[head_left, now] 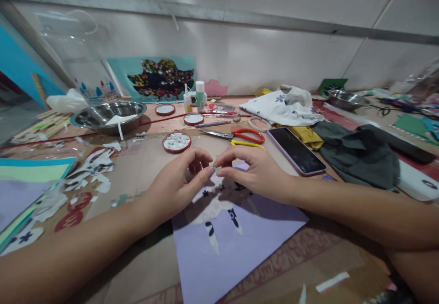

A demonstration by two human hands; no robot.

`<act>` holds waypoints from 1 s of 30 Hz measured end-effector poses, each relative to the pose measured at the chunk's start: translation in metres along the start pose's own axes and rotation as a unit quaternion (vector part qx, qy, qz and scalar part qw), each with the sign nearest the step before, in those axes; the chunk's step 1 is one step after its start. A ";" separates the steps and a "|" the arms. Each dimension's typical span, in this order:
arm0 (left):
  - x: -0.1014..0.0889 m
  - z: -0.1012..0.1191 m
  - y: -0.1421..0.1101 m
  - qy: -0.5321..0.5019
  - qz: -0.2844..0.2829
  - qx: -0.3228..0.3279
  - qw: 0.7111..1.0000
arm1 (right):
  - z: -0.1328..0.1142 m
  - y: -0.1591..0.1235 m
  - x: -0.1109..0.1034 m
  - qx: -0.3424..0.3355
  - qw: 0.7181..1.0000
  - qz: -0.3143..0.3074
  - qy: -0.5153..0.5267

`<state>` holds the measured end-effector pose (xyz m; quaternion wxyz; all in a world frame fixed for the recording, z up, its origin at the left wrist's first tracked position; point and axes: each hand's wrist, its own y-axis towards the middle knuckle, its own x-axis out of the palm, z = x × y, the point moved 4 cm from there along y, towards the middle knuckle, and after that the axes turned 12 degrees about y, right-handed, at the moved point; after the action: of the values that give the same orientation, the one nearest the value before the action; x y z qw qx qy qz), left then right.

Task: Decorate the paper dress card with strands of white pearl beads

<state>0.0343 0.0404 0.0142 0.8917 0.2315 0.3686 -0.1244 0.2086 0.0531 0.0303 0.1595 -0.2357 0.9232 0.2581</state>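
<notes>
My left hand (pixel 178 183) and my right hand (pixel 248 171) meet fingertip to fingertip over a lilac paper sheet (pixel 236 244) lying on the table. Both hands are curled in a pinch; whatever sits between the fingertips is too small to make out. On the sheet, partly under my hands, is a white cut-out shape (pixel 214 215) with small dark blue flower marks. A red-rimmed lid full of small white beads (pixel 176 141) lies just beyond my left hand. Red-handled scissors (pixel 236 135) lie beyond my right hand.
A phone (pixel 295 150) lies screen-up to the right, beside dark folded cloth (pixel 360 155) and white flowered fabric (pixel 283 106). A steel bowl (pixel 109 114) stands at back left, glue bottles (pixel 200 96) at the back centre. Paper scraps (pixel 91 169) and coloured sheets (pixel 27 176) lie on the left.
</notes>
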 end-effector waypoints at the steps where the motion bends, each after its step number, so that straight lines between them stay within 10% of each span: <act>1: 0.000 0.001 0.000 0.007 0.001 0.005 1.000 | 0.000 0.000 0.001 -0.001 1.000 -0.003 0.006; 30: 0.005 -0.010 0.002 0.063 -0.069 0.008 0.996 | 0.008 0.002 -0.001 0.046 0.997 -0.050 0.031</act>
<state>0.0328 0.0466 0.0049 0.8539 0.2201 0.4383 -0.1741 0.2097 0.0590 0.0248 0.1545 -0.2817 0.9257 0.1995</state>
